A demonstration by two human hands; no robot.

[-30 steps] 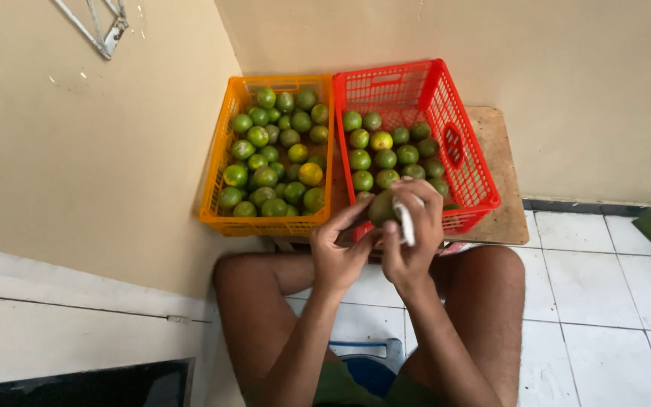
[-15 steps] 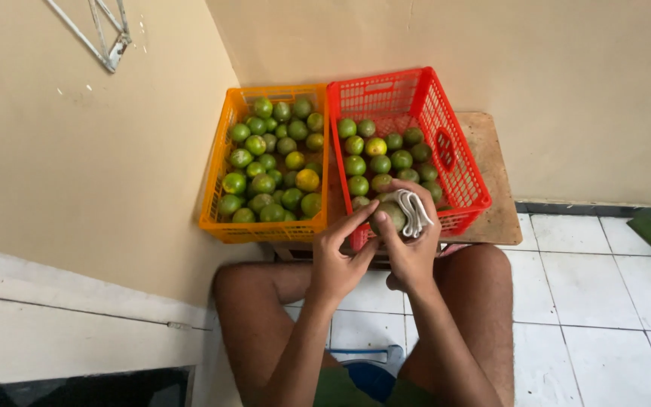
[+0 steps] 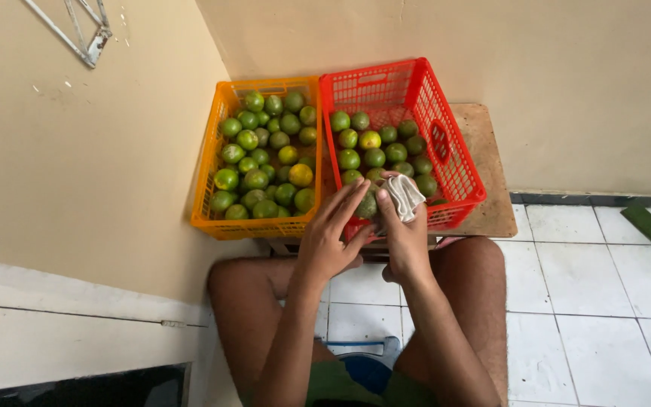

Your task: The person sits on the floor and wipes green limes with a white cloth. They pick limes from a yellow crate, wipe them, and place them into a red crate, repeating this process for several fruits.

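Left hand (image 3: 331,241) and right hand (image 3: 404,237) meet over the near rim of the red crate (image 3: 457,162). Between them, one green citrus fruit (image 3: 368,204): left fingers (image 3: 348,205) spread flat against it at its 9 o'clock. Right fingers clamped on a pale cloth (image 3: 403,194), pressed to the fruit's 3 o'clock. Orange crate (image 3: 209,158) of green fruit at 10 o'clock; both crates on a wooden surface (image 3: 491,166).

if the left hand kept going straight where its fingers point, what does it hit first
The left hand points up and right at the green fruit it already touches; beyond that is the red crate, though depth is unclear.
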